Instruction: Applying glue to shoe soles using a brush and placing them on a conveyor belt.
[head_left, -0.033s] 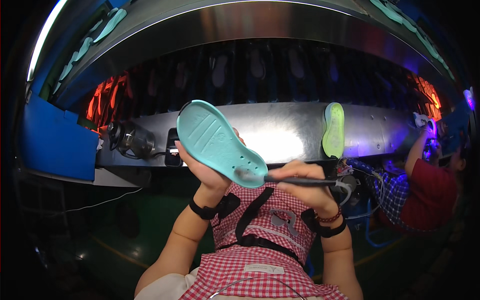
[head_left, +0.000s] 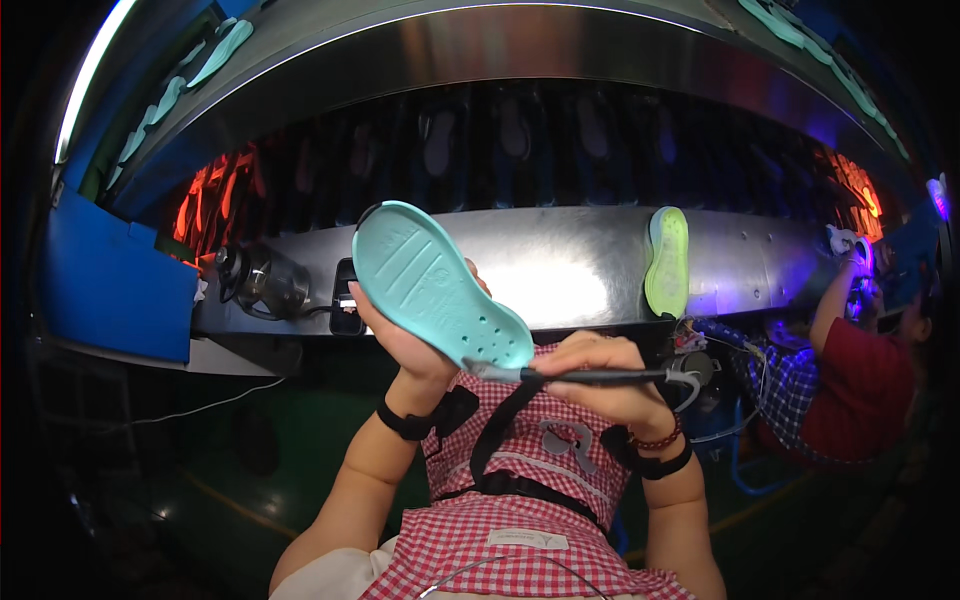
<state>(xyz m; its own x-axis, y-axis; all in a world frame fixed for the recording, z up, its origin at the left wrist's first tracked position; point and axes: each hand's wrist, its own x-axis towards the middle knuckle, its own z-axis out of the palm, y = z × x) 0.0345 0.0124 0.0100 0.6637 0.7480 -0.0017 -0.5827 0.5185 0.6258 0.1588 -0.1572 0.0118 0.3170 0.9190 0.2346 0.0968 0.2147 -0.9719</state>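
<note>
A turquoise shoe sole (head_left: pixel 425 270) rests tilted in my left hand (head_left: pixel 408 335), whose fingers wrap its edges from below. Its broad end points up and left; small holes dot the narrower end. In my right hand (head_left: pixel 605 378) I grip a brush (head_left: pixel 560 376) by its dark handle, with a light tube running from its back end. The brush's pale bristles (head_left: pixel 488 369) touch the lower rim of the sole's narrow end. Part of the left fingers is hidden behind the sole.
A metal bench (head_left: pixel 550 270) runs across, with a yellow-green sole (head_left: pixel 667 265) standing out on it. A glass jug (head_left: pixel 265 280) sits beside a black tray (head_left: pixel 346 300) at left. Dark sole racks line the back. A co-worker in a red top (head_left: pixel 860 390) is at the right.
The brush has shifted slightly left and toward me, from the holed face of the sole to its lower rim. The sole and my left hand stay nearly still.
</note>
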